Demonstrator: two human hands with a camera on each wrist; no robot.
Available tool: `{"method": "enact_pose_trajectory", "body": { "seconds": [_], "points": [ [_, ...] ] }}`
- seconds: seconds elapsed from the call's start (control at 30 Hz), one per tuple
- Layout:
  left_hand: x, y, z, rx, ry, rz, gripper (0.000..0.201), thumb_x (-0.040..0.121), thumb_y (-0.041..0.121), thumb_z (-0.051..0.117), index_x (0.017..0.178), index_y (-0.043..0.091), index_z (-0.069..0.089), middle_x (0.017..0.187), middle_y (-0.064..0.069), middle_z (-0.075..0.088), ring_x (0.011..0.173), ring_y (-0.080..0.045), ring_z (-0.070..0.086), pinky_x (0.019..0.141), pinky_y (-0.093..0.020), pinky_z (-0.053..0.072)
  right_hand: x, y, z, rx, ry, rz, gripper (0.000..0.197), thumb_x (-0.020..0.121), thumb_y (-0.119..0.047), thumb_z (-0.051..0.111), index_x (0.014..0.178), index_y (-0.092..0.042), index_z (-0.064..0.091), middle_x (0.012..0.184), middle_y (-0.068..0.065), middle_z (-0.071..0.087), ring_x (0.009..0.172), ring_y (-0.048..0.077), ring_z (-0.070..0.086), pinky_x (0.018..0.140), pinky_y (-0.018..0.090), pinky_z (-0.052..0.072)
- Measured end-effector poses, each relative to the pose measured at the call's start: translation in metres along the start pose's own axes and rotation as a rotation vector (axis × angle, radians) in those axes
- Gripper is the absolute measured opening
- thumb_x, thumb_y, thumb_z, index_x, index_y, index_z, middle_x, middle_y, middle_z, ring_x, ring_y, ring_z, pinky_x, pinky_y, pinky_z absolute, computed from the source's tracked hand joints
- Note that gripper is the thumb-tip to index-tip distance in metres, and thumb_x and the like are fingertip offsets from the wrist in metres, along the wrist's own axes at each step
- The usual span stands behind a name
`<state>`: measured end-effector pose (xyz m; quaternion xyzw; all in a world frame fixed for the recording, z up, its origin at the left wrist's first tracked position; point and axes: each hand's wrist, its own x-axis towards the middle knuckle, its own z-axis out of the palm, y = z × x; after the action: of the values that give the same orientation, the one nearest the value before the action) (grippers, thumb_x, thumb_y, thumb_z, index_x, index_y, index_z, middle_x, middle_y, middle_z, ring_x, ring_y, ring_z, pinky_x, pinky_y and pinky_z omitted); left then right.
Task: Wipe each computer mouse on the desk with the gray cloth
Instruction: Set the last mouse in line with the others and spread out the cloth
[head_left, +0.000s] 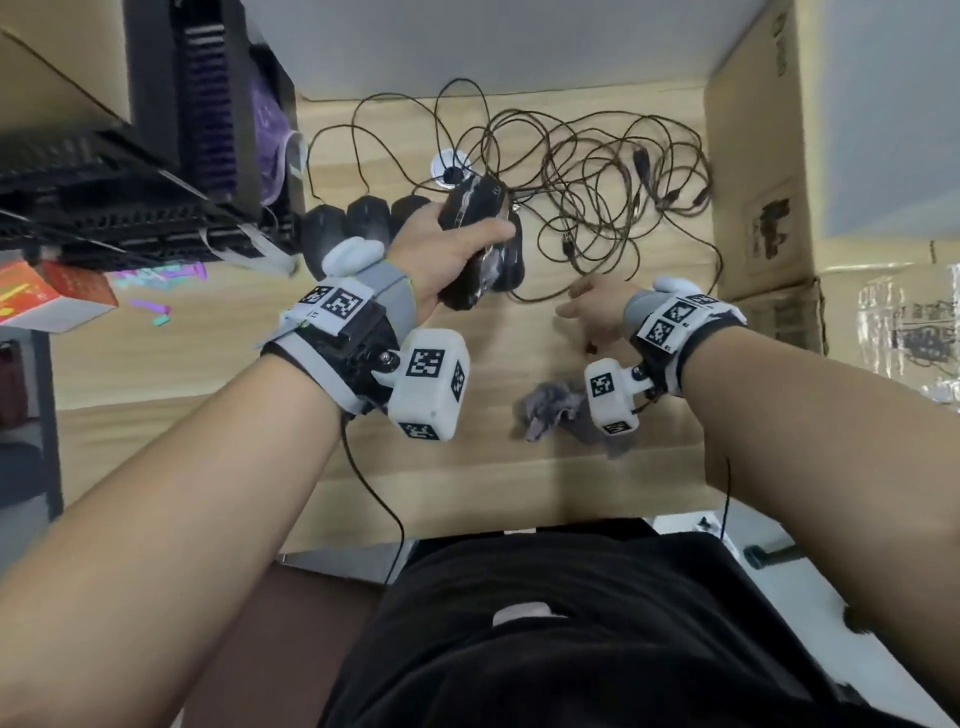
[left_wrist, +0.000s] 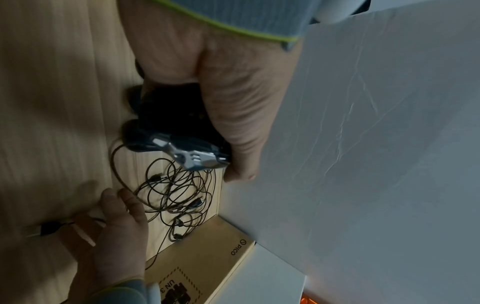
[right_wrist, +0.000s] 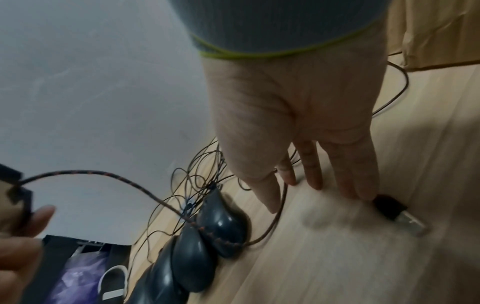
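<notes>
Head view: a black angular wired mouse (head_left: 475, 228) is gripped by the left hand (head_left: 441, 260); right hand (head_left: 592, 312), fingers spread, is empty; crumpled gray cloth (head_left: 561, 410), below it, probably gets fetched next.

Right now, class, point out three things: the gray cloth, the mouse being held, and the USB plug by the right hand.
gray cloth (head_left: 558, 410), head view, its crumpled middle.
held mouse (head_left: 470, 208), head view, its upper body.
USB plug (right_wrist: 389, 207), right wrist view, its black housing.
</notes>
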<state>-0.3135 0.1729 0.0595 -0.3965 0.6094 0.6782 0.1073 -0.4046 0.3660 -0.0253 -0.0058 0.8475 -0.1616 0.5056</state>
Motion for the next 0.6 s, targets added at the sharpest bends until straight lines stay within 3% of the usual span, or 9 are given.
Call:
{"method": "enact_pose_trajectory", "body": {
  "seconds": [0.13,0.23,0.3,0.4,0.5,0.57,0.6],
  "points": [
    [0.011,0.005,0.016,0.046,0.000,-0.002,0.051,0.057,0.034,0.084,0.103,0.021,0.068,0.096,-0.002,0.074,0.088,-0.020,0.070,0.082,-0.037,0.059,0.026,0.004,-0.026,-0.007,0.096,0.029,0.065,0.080,-0.038,0.072,0.137,-0.019,0.046,0.134,0.013,0.052,0.118,0.033,0.053,0.099,0.046,0.048],
    [0.024,0.012,0.030,0.088,0.012,-0.020,0.071,0.046,0.040,0.086,0.113,0.026,0.066,0.105,0.000,0.075,0.101,-0.022,0.071,0.096,-0.044,0.057,0.045,0.002,-0.051,-0.004,0.208,-0.001,0.080,0.079,-0.035,0.072,0.146,-0.028,0.029,0.144,0.014,0.030,0.126,0.038,0.042,0.104,0.043,0.040],
    [0.034,0.014,0.040,0.107,0.009,-0.018,0.080,0.043,0.041,0.086,0.118,0.025,0.063,0.109,-0.001,0.074,0.104,-0.024,0.070,0.096,-0.047,0.057,0.056,0.001,-0.068,0.009,0.239,-0.025,0.085,0.083,-0.034,0.069,0.150,-0.033,0.016,0.152,0.011,0.017,0.132,0.039,0.036,0.107,0.043,0.035],
    [0.045,0.018,0.060,0.089,0.003,-0.039,0.080,0.048,0.033,0.090,0.122,0.027,0.060,0.111,0.000,0.072,0.106,-0.023,0.069,0.095,-0.047,0.057,0.066,-0.002,-0.095,0.062,0.337,-0.066,0.089,0.085,-0.033,0.068,0.153,-0.033,0.010,0.160,0.006,0.005,0.142,0.036,0.026,0.112,0.041,0.029],
    [0.058,0.012,0.075,0.060,-0.016,-0.084,0.081,0.064,0.024,0.091,0.133,0.031,0.050,0.114,0.005,0.068,0.112,-0.024,0.065,0.092,-0.049,0.058,0.068,-0.006,-0.105,0.147,0.404,-0.142,0.085,0.082,-0.031,0.069,0.151,-0.029,0.019,0.157,0.008,0.016,0.139,0.036,0.028,0.113,0.041,0.029],
    [0.070,0.005,0.087,0.102,-0.026,-0.124,0.085,0.065,0.028,0.089,0.139,0.033,0.047,0.123,0.003,0.065,0.115,-0.026,0.063,0.087,-0.054,0.058,0.067,-0.008,-0.108,0.141,0.448,-0.148,0.060,0.082,-0.026,0.066,0.138,-0.018,0.044,0.142,0.013,0.043,0.127,0.035,0.045,0.104,0.036,0.040],
    [0.076,0.000,0.094,0.134,-0.034,-0.125,0.086,0.069,0.027,0.088,0.143,0.033,0.044,0.128,0.002,0.063,0.116,-0.026,0.061,0.088,-0.053,0.058,0.066,-0.009,-0.108,0.114,0.454,-0.131,0.042,0.084,-0.024,0.063,0.123,-0.012,0.057,0.128,0.015,0.056,0.118,0.034,0.053,0.096,0.034,0.044]
  ]
}}
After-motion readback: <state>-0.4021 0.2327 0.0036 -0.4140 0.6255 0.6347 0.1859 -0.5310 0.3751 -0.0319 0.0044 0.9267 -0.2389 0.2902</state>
